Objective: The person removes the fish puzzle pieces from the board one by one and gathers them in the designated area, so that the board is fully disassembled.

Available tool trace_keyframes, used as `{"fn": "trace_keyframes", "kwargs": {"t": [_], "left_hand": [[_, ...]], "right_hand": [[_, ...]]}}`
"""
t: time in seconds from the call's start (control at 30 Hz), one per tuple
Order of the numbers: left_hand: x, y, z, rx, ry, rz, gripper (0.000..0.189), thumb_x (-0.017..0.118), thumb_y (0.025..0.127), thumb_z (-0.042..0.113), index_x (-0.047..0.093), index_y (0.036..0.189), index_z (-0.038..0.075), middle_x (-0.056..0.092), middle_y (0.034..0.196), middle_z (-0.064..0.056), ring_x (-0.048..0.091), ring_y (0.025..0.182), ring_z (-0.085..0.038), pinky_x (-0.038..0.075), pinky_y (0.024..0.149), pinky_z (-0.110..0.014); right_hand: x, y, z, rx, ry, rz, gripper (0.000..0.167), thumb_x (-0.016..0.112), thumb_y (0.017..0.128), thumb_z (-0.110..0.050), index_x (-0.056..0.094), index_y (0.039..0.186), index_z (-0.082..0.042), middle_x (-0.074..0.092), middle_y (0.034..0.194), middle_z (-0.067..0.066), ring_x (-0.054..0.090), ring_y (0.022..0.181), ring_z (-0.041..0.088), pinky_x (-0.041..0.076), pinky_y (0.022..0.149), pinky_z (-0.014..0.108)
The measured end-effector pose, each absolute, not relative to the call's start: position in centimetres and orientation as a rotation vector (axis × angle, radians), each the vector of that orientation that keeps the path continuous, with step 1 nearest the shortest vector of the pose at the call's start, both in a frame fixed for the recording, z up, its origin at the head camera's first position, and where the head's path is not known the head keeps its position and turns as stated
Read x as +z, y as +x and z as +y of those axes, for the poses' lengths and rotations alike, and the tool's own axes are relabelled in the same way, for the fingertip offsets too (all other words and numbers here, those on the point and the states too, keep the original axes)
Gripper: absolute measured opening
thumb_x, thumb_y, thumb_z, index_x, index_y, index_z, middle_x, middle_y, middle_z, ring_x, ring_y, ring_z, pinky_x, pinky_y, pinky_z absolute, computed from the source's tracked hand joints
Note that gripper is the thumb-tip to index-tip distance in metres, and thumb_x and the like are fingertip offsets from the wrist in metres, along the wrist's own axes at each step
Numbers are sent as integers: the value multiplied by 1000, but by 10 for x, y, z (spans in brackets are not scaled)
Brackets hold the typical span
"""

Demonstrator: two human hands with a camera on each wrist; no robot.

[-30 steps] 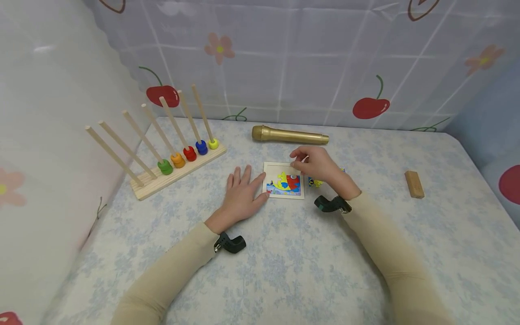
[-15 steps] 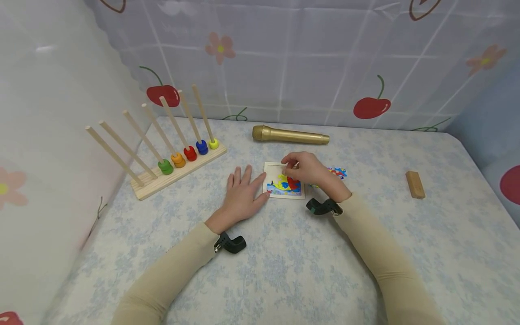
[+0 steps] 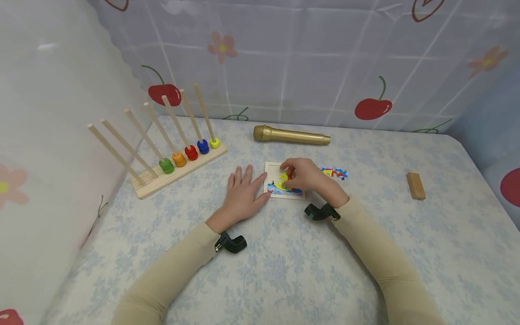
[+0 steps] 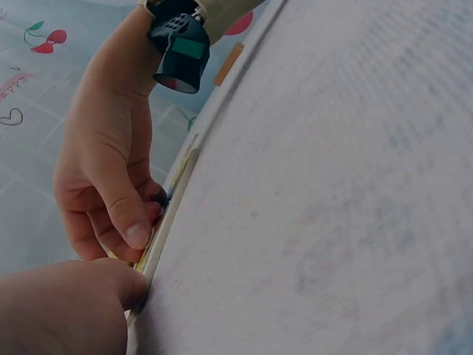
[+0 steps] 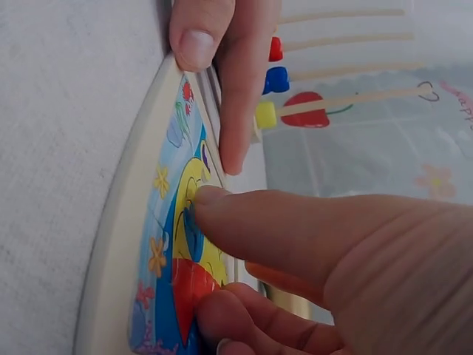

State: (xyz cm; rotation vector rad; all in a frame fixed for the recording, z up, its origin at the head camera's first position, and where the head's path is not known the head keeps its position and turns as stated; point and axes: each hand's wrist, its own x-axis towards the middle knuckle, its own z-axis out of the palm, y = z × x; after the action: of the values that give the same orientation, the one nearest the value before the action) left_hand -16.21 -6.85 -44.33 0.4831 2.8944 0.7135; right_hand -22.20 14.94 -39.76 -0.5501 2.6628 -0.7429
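Seating a piece in the fish puzzle (image 5: 191, 285) was, by judgement, your step in progress. Item: frame (image 5: 129, 214), wooden, flat on the surface (image 3: 260, 271); lower part filled with pictured pieces, pale base visible above. Item: your left hand (image 3: 239, 194), fingers spread, grasping nothing, thumb and index fingertip at the frame's left edge. Item: your right hand (image 3: 306, 175), over the frame, fingers bent, thumb on yellow, fingertips against red; whether it pinched a piece, you could not tell. Item: loose pieces (image 3: 335, 173), just beside that hand. The next move probably called for aligning edges, then level pressure.
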Motion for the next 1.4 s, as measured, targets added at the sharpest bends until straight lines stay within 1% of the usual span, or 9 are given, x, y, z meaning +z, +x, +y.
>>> {"fn": "trace_keyframes", "kwargs": {"t": [0.17,0.6,0.87,0.97,1.13,1.4], "left_hand": [[-444,-162,-68,712,489,2897,62,52,102,47,41,158,22,16,169,-25,1,157,-51,5,124,-66],[-444,-163,-68,699,489,2906,62,52,102,47,42,158,22,16,169,-25,2,156,-51,7,124,-66],[-444,-162,-68,712,498,2905,62,52,102,47,42,158,22,16,169,-25,2,156,-51,6,124,-67],[-443,-162,-68,715,496,2902,62,52,102,47,42,158,21,16,169,-25,1,157,-51,6,124,-67],[-442,-161,-68,702,488,2900,62,52,102,47,41,158,22,16,169,-25,1,157,-51,6,124,-66],[-440,-160,-68,707,487,2901,63,53,102,47,42,158,21,16,169,-25,1,157,-51,6,124,-66]], "right_hand": [[-398,-220,149,-732,-540,2647,48,79,86,-14,65,130,-3,67,108,15,57,85,24,52,81,35],[-398,-220,147,-703,-618,2659,47,79,86,-13,66,129,-2,64,102,14,55,80,22,48,76,33],[-399,-221,148,-705,-635,2671,39,80,85,-12,71,122,-3,65,97,13,55,82,22,48,75,34],[-400,-221,148,-706,-640,2674,38,80,85,-12,72,121,-4,66,98,13,56,83,23,49,76,34],[-399,-218,148,-708,-664,2688,35,81,85,-11,70,117,-7,65,99,14,56,83,24,49,75,35],[-399,-215,147,-718,-651,2680,34,79,86,-10,62,116,-9,60,88,9,51,75,21,43,68,32]]}}
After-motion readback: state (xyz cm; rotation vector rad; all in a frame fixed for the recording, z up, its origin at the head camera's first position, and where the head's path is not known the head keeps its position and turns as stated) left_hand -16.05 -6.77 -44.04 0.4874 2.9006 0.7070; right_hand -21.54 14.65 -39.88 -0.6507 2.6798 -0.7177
